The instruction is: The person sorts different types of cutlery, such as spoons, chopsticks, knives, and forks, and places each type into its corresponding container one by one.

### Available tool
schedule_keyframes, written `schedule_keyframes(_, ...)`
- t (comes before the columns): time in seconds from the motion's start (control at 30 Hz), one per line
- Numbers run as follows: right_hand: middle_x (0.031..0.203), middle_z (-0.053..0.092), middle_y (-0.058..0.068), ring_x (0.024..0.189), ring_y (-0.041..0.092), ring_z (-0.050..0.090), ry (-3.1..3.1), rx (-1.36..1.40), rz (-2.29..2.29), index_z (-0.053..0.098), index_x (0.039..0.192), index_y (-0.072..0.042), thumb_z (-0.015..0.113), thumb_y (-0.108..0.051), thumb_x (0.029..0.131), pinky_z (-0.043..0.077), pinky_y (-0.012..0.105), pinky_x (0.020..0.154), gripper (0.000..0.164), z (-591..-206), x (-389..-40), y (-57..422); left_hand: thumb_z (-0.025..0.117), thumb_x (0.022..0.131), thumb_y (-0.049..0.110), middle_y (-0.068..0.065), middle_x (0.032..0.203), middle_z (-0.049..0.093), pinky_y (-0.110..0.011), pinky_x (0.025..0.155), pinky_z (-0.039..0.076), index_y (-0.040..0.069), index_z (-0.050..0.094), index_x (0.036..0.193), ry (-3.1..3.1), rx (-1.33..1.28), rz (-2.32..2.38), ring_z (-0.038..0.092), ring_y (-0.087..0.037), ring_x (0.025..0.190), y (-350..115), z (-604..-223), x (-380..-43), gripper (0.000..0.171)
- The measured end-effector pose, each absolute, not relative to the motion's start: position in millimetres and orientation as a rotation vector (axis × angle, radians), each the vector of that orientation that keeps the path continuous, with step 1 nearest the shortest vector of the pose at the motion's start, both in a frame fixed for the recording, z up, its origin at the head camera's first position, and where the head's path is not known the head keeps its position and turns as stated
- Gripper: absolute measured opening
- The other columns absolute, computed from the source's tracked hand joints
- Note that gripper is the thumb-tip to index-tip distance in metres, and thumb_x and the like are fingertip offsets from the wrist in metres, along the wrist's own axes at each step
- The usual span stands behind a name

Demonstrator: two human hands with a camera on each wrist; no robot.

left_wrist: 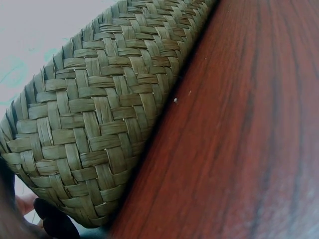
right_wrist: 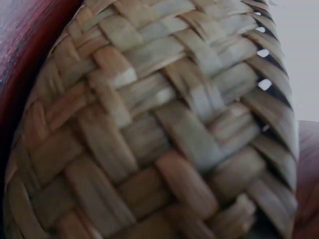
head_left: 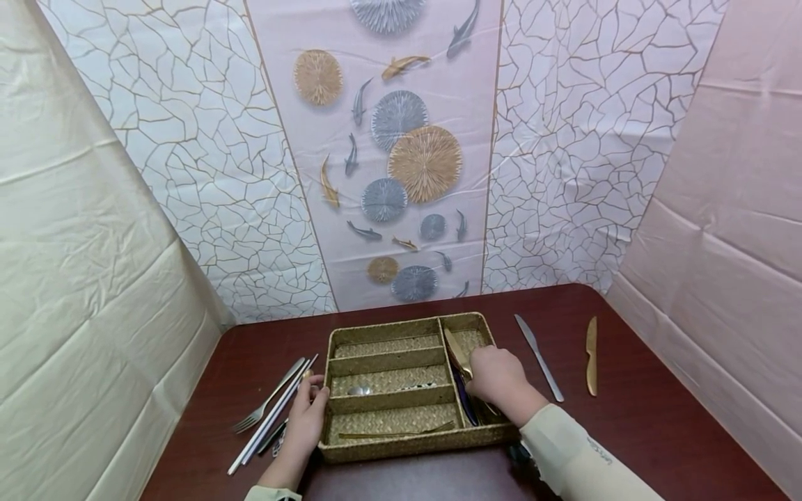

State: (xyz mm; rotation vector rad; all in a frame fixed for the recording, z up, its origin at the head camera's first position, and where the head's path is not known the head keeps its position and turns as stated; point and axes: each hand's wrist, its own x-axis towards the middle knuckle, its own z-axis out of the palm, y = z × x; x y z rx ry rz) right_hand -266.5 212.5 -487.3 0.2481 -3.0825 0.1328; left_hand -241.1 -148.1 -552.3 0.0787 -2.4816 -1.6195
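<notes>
A woven tray with several compartments sits on the table. My right hand reaches into its right compartment and grips a gold knife, whose blade points toward the back. Beside that knife lies a dark blue handle, partly hidden. My left hand rests against the tray's left side, with fingers touching the wall. A silver spoon lies in the middle compartment, and a slim gold fork in the front one. Both wrist views show mostly the woven wall close up.
Left of the tray lie a silver fork, pale chopsticks and darker pieces partly behind my left hand. To the right are a silver knife and another gold knife. Patterned cloth hangs behind the dark red table.
</notes>
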Motion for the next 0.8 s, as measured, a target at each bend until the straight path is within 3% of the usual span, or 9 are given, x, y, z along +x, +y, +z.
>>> schedule_keyframes(0.4, 0.085, 0.071, 0.012, 0.065, 0.029, 0.061, -3.155, 0.229, 0.088, 0.068, 0.075, -0.012, 0.077, -0.032, 0.075, 0.053, 0.048, 0.050, 0.021, -491.7, -270.9, 210.5, 0.048, 0.103, 0.017, -0.012, 0.090, 0.046, -0.037, 0.065, 0.039, 0.005, 0.051, 0.128, -2.487, 0.081, -1.617, 0.044, -0.022, 0.069, -147.6, -552.0, -240.6, 0.028)
schedule_keyframes(0.57, 0.087, 0.071, 0.011, 0.066, 0.027, 0.061, -3.170, 0.240, 0.071, 0.069, 0.076, -0.012, 0.074, -0.028, 0.077, 0.054, 0.048, 0.052, 0.016, -494.8, -273.8, 208.6, 0.048, 0.103, 0.019, -0.012, 0.092, 0.046, -0.037, 0.064, 0.039, 0.006, 0.050, 0.129, -2.495, 0.080, -1.620, 0.044, -0.021, 0.068, -148.3, -552.0, -241.0, 0.029)
schedule_keyframes(0.8, 0.082, 0.070, 0.011, 0.058, 0.024, 0.057, -3.166, 0.264, 0.073, 0.069, 0.075, -0.013, 0.072, -0.021, 0.078, 0.049, 0.043, 0.044, 0.009, -493.5, -270.7, 207.2, 0.048, 0.103, 0.019, -0.012, 0.092, 0.046, -0.037, 0.065, 0.039, 0.006, 0.050, 0.128, -2.492, 0.079, -1.611, 0.044, -0.021, 0.069, -149.3, -554.6, -242.3, 0.028)
